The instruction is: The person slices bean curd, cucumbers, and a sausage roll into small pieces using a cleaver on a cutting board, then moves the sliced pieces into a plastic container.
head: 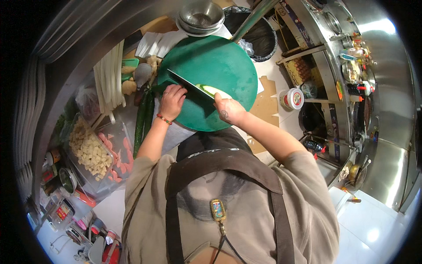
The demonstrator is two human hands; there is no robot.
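My right hand [229, 110] grips a kitchen knife [189, 82] above a round green cutting board [227, 59]. The blade slants toward the upper left and is seen nearly edge-on. Beside its far face lies a cut piece of cucumber [216, 91], pale flesh upward with a green rim. My left hand [172, 100] rests at the board's left edge, fingers bent, close to the near side of the blade. Whether anything is under its fingers is hidden. Whole dark green cucumbers [144, 115] lie just left of that hand, off the board.
Left are ginger [129, 87], a clear container of pale cubes [87, 148] and pink slices [123, 161]. Stacked metal bowls [201, 16] stand behind the board. A metal pole [254, 21] rises by a lined bin [263, 39]. A white tub [291, 99] is right.
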